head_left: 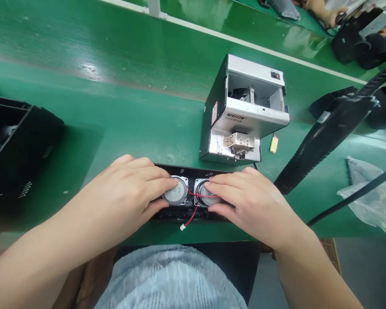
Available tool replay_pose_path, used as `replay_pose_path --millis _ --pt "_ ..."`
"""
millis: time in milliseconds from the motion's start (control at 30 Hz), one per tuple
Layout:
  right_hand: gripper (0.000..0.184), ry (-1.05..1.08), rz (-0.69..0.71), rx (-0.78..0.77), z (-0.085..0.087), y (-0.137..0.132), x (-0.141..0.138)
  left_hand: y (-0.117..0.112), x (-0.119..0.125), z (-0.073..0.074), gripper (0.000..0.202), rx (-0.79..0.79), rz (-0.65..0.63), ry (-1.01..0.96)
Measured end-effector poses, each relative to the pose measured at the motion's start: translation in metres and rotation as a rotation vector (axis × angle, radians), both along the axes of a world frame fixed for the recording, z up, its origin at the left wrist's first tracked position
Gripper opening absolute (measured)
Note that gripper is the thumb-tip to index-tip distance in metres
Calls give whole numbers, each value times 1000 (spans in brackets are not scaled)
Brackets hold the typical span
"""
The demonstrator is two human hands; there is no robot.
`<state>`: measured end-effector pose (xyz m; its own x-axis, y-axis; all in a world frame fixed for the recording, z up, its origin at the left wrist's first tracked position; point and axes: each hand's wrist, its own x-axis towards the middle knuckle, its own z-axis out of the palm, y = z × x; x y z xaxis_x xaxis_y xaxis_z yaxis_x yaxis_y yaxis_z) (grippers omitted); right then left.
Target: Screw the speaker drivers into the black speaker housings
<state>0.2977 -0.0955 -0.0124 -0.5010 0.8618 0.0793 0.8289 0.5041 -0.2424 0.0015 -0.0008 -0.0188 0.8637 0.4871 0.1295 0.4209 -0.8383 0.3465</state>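
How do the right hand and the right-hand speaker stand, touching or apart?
Touching: the head view shows the right hand with its fingers lying on the round speaker.

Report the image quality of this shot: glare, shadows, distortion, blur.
Head view: overhead light leaves a bright glare patch on the green bench; the wide lens bends the bench edges toward the frame corners; a soft shadow darkens the bench beside the black case; the speakers under the left hand and right hand look sharp, without motion blur.
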Motion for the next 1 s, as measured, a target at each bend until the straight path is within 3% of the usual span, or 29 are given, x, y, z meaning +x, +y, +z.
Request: replay_pose_path --millis 200,300,333,433,500,600,733,1000 --pt "35 -21 -30 -38 7 -1 1 -2 -5 3 27 16 -4 -15" --pt "34 174 -93 27 12 -10 10 -9 -1 8 23 25 47 -55" --pt "30 295 -199 142 11 -15 14 -12 3 9 21 25 72 -72" --pt "25 534 -665 699 2 -24 29 -22 21 9 16 34 95 -123" --pt "40 536 -870 839 -8 -24 41 -27 36 7 17 54 54 -130" --pt "72 626 -965 559 -23 -14 58 -28 57 5 21 102 -8 -71" --pt "66 894 -954 283 -27 2 74 -22 70 3 27 123 -39 32" --pt "60 1406 -815 187 11 -3 81 -15 70 -10 27 110 -56 22"
